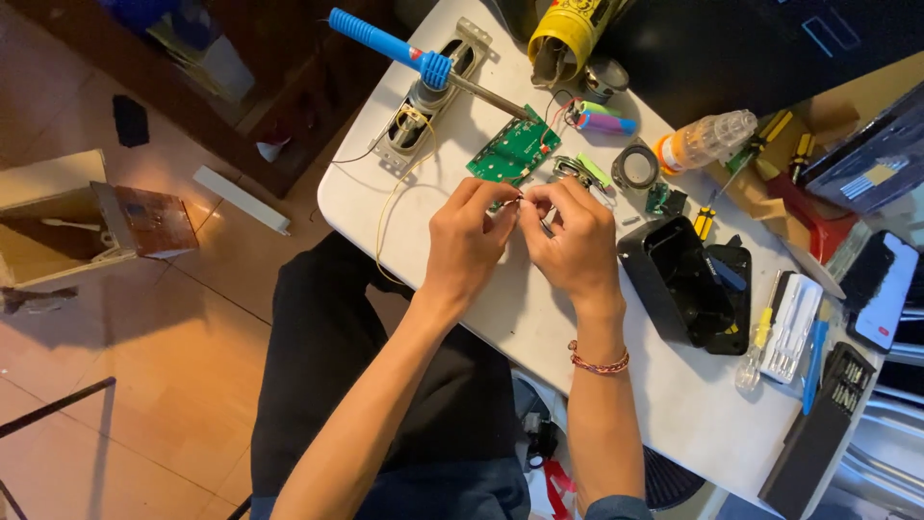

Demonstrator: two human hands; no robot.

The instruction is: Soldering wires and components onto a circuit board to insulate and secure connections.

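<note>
- A seated person works at a white table [577, 318], both hands meeting over a thin wire [515, 200] just in front of a green circuit board [515, 149]
- The left hand [469, 226] is closed in a pinch on one end of the wire; the right hand [573, 236], a beaded bracelet at its wrist, is pinched shut on the other end, fingertips nearly touching
- Judged from the grip, the work goes best with the strands held short and close to the fingertips, wrists resting on the table edge, and the loose yellow lead [390, 207] kept off the hot tool
- A blue-handled soldering iron [395, 48] rests in its metal stand [428, 96] at the far left of the table, tip pointing toward the board
- A yellow tube-shaped package [563, 39] with black markings stands at the far edge; a small round tin [604, 79] sits just beside it
- A cylindrical cell in green and purple wrap [602, 118] lies right of the board, near a roll of black tape [635, 166]
- A clear bottle with an orange band [703, 143] lies on its side further right
- An open black plastic case [683, 279] sits near the right hand, with a white pack of small screwdrivers [784, 327] beyond it
</note>
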